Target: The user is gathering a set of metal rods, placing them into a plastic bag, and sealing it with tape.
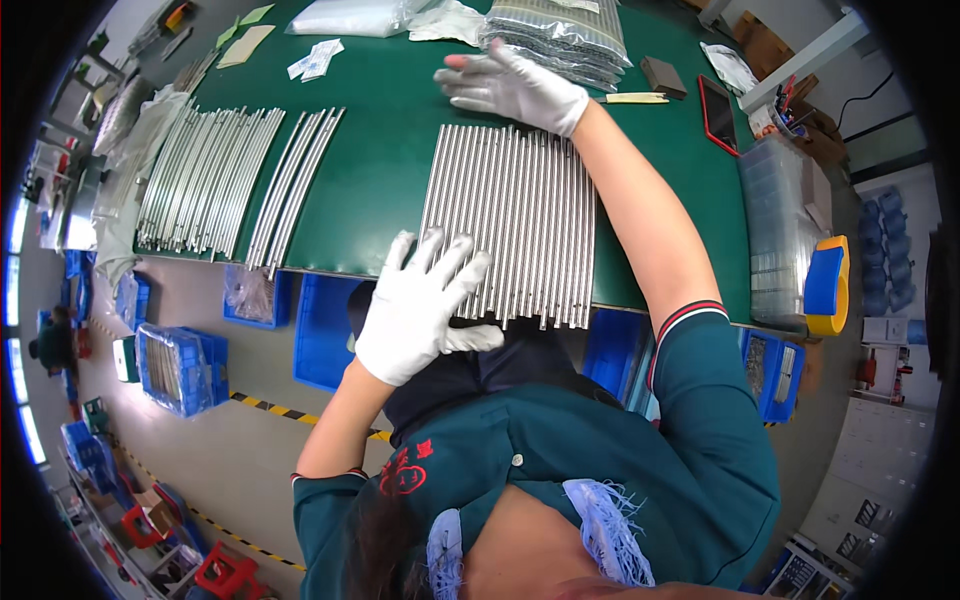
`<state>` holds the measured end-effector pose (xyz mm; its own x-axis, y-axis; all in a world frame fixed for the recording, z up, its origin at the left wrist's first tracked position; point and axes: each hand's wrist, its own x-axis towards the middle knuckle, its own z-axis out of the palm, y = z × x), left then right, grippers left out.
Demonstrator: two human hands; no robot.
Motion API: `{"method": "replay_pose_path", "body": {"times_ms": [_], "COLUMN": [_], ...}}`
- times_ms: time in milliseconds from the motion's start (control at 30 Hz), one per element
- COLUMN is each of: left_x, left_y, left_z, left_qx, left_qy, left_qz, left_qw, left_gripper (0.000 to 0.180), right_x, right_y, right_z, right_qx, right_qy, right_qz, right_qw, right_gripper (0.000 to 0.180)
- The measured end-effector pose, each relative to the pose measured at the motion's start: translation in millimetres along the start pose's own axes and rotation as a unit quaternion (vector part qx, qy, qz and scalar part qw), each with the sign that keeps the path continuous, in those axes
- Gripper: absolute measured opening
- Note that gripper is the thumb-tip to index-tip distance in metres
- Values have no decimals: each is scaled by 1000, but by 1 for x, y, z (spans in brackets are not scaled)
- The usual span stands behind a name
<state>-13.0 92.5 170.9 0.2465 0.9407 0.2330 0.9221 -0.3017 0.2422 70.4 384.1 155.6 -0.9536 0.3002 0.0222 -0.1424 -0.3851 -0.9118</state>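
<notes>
A row of metal rods [510,215] lies side by side on the green table [350,210] in front of me, their near ends reaching past its front edge. My left hand [425,305], in a white glove with spread fingers, is at the row's near left corner; its fingertips overlap the leftmost rods, and I cannot tell if they press on them. Beyond the far ends of the rods, my right hand [515,90] is stretched out in a white glove, a thumb or finger tip showing bare, with nothing in it.
Further left lie a few separate rods [295,185] and a larger group of rods [210,180]. Bagged rods [560,40] are stacked at the back. A red-framed tablet [717,115], clear plastic boxes [775,230] and a yellow-and-blue tape roll [827,285] sit at the right.
</notes>
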Motion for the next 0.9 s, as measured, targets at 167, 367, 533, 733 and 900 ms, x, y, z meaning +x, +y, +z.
{"method": "replay_pose_path", "body": {"times_ms": [167, 367, 533, 733, 900], "left_x": [17, 21, 38, 51, 54], "left_y": [23, 22, 51, 59, 26], "left_z": [18, 24, 35, 48, 8], "left_qx": [-43, -24, -86, -78, -63], "left_qy": [3, 10, 2, 17, 37], "left_qz": [52, 52, 116, 132, 105], "left_qw": [998, 998, 990, 988, 992], "left_gripper": [77, 77, 76, 68, 59], "right_x": [-37, -55, -84, -91, -97], "right_y": [-4, -16, -12, -7, 8], "right_z": [-23, -20, -35, -18, 32], "right_qx": [4, -6, -10, -64, -729], "right_qy": [-30, 35, 63, 93, 125], "right_qz": [46, -5, 36, 12, -75], "right_qw": [998, 999, 997, 994, 669], "right_gripper": [73, 75, 77, 62, 54]}}
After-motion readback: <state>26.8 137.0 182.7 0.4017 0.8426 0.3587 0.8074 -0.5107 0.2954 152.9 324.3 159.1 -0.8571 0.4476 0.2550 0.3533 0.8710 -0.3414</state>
